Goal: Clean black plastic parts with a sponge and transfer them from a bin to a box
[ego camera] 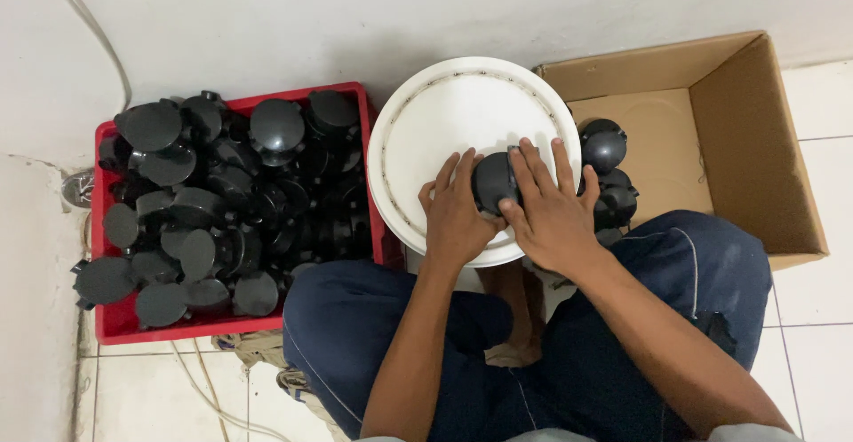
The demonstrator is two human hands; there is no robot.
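A round black plastic part was held on top of a white bucket lid, which served as the work surface between the seated person's knees. The left hand was cupped against the part's left side, fingers curled round it, while the right hand was laid over its top and right side with fingers spread and pressing down. Both hands were closed on the one part; whether anything smaller was pinched beneath could not be told. The step in hand was judged to be the fitting or pressing together of this piece. A red crate heaped with similar black parts stood to the left, and a few more parts lay beside a cardboard box on the right. The next move was judged to call for firm, even pressure with the part kept steady on the lid.
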